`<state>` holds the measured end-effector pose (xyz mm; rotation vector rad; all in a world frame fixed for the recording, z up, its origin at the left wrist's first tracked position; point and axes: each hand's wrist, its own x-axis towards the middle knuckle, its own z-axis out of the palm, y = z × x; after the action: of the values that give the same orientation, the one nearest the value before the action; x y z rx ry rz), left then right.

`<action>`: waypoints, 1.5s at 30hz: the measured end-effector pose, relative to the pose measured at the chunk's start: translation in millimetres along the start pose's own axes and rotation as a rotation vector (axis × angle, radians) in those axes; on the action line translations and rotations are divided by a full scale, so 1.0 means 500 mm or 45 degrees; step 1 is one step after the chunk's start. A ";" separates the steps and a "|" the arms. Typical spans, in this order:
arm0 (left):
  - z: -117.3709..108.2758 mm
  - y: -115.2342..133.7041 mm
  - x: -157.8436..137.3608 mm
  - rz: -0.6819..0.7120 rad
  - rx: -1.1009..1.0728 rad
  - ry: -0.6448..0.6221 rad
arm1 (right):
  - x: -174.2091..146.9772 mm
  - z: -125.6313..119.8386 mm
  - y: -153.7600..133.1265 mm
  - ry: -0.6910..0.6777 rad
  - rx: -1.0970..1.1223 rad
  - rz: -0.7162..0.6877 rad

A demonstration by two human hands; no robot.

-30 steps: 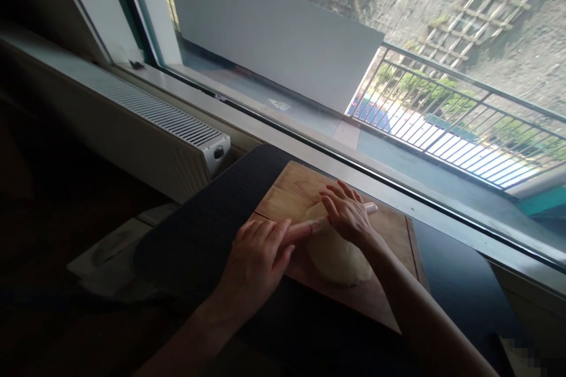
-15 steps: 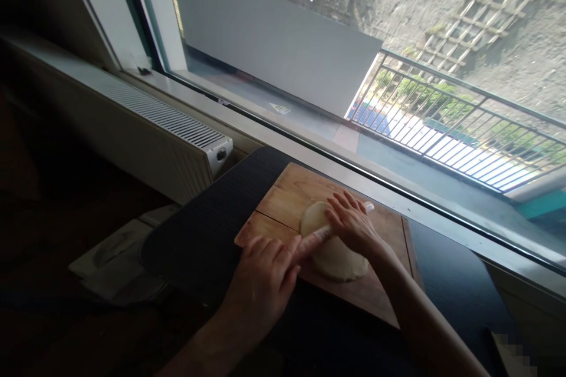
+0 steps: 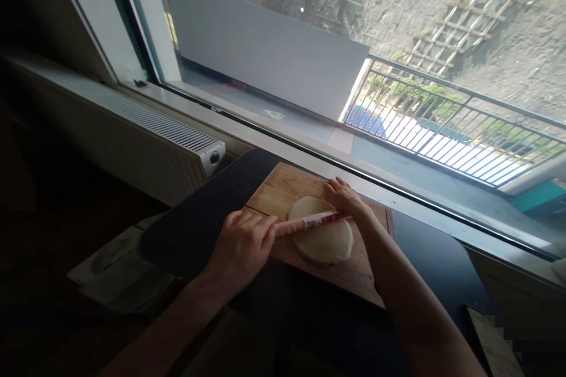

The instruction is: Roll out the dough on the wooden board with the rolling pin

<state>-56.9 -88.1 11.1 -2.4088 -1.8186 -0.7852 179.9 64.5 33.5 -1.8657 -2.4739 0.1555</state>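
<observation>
A thin rolling pin (image 3: 297,224) with a red and white label lies slantwise across a flat, rounded sheet of pale dough (image 3: 327,245). My left hand (image 3: 247,235) is wrapped round the near left end of the pin. Around its far right end close the fingers of my right hand (image 3: 345,195), hiding that tip. Beneath the dough is a wooden board (image 3: 278,181) with a dark groove near each end. The dough shows on both sides of the pin.
The board rests on a dark table (image 3: 207,212) with rounded corners, against a window sill. A white radiator (image 3: 177,135) stands left of the table. At the lower right lies a flat, dark-edged object (image 3: 486,330), partly blurred out. Outside the window runs a metal railing (image 3: 424,112).
My right hand has gone from lying spread over the pin to gripping its far end, baring the label. The whole view has shifted slightly.
</observation>
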 end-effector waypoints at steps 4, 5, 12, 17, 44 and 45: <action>0.003 0.033 0.039 0.035 0.157 -0.016 | -0.043 0.025 0.008 0.063 0.029 0.101; 0.010 0.050 0.043 0.065 0.169 -0.055 | -0.077 0.034 0.014 0.079 0.026 0.123; 0.049 0.134 0.010 0.160 0.097 -0.126 | -0.308 0.083 0.050 0.251 -0.112 0.114; 0.053 0.126 0.016 0.113 0.140 -0.080 | -0.184 0.052 0.032 0.131 -0.028 0.121; 0.099 0.087 0.164 -0.005 0.144 -0.175 | -0.114 0.011 0.021 0.071 0.048 0.124; 0.099 0.085 0.174 -0.008 0.145 -0.179 | -0.124 0.014 0.017 0.086 0.049 0.135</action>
<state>16.8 -8.5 14.5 -2.4429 -1.8630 -0.5088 204.4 6.8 27.3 -1.9532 -2.3133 0.1402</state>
